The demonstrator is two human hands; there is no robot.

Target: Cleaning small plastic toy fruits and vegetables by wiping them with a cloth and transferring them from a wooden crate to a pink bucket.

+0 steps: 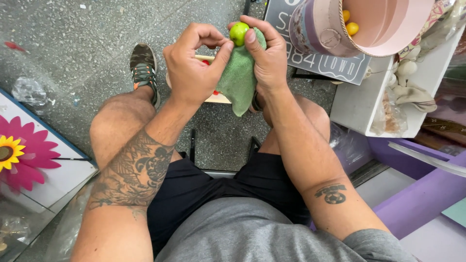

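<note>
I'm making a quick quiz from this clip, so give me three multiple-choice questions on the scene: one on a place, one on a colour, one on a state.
1. Where is the small round green fruit?
A. On the floor
B. Between the fingertips of both hands
C. Inside the box

2. What colour is the soft cloth?
A. Green
B. Blue
C. White

3. How does the round pink cardboard box stand?
A. Lidded and upright
B. Crushed flat
C. Tipped, open mouth showing

Answers:
1 B: left hand and right hand pinch it together.
2 A: it hangs green under the fruit.
3 C: its inside shows small yellow balls.
</note>
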